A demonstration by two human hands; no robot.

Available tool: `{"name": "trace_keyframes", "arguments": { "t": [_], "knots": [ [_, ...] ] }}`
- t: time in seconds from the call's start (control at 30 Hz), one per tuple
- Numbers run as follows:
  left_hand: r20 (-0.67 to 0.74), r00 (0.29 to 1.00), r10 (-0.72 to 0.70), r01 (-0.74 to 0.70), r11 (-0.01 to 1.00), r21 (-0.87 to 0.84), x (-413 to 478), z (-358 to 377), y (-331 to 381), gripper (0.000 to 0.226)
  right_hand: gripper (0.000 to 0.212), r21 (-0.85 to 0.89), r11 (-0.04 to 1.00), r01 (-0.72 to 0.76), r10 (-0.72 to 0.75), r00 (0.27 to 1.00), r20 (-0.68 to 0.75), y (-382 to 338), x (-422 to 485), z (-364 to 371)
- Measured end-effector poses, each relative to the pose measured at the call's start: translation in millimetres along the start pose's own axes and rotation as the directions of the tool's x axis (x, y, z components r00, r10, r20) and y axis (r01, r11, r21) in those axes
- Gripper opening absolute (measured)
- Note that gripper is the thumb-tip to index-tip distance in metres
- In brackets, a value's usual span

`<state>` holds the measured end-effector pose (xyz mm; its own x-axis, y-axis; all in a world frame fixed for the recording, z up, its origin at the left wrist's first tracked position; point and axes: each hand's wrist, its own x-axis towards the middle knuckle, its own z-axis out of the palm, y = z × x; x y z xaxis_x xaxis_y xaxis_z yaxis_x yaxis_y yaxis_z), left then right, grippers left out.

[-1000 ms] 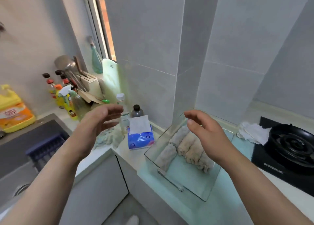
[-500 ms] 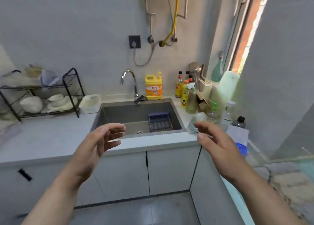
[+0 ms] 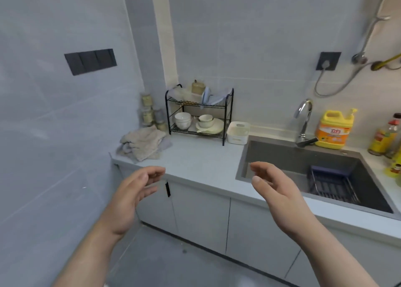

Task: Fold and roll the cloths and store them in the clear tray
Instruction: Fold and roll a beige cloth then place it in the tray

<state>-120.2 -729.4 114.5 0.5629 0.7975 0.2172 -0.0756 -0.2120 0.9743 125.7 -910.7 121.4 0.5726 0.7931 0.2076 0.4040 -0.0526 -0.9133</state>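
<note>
Presently listed, every position taken from the black wire dish rack (image 3: 224, 121) standing on the grey counter (image 3: 206, 158).

1. Cloths (image 3: 143, 144): beige, crumpled in one loose, unfolded heap on the counter, just left of the rack, against the side wall.
2. Jars (image 3: 149, 113): stacked left of the rack, behind the heap.
3. Bowls (image 3: 183, 119): white, on the rack's lower shelf, a plate beside them.
4. White basket (image 3: 238, 133): at the rack's right foot; touching or just beside, cannot tell which.
5. Sink (image 3: 282, 156): right of the rack, beyond the basket. A dark drain rack (image 3: 332, 182) sits inside. A faucet (image 3: 303, 121) and a yellow detergent jug (image 3: 334, 130) stand behind it.
6. Left hand (image 3: 130, 195): raised in the air in front of the rack and lower in view, near the counter edge. It is empty, fingers loosely curved and spread, palm turned inward.
7. Right hand (image 3: 275, 191): in front and to the right of the rack, before the sink's near corner. It is empty, fingers relaxed, palm facing the left hand.

Both hands are well apart from the cloths.
</note>
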Motion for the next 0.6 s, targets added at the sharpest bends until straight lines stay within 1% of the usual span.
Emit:
{"name": "trace_keyframes", "arguments": {
  "t": [0.03,0.1,0.17,0.33,0.47,0.6],
  "knots": [
    [-0.015,1.000,-0.003,0.003,1.000,0.007,6,-16,-4,0.082,0.029,0.014,1.000,-0.004,0.004,1.000,0.016,-2,8,19],
    [-0.050,0.998,-0.023,0.023,1.000,0.001,20,-43,-14,0.065,0.027,0.035,0.999,-0.026,0.024,0.999,0.044,-6,25,50],
    [-0.089,0.994,-0.064,0.063,0.998,-0.011,33,-66,-29,0.057,0.027,0.043,0.998,-0.050,0.046,0.996,0.077,-8,41,73],
    [-0.168,0.967,-0.189,0.190,0.982,-0.012,74,-112,-82,0.065,0.026,0.057,0.995,-0.087,0.079,0.989,0.128,3,102,115],
    [-0.221,0.946,-0.239,0.246,0.969,0.004,126,-135,-121,0.050,0.025,0.062,0.990,-0.128,0.117,0.980,0.160,27,172,151],
    [-0.252,0.923,-0.291,0.306,0.952,0.019,199,-154,-152,0.052,0.026,0.108,0.983,-0.149,0.129,0.976,0.173,51,259,188]
  ]
}}
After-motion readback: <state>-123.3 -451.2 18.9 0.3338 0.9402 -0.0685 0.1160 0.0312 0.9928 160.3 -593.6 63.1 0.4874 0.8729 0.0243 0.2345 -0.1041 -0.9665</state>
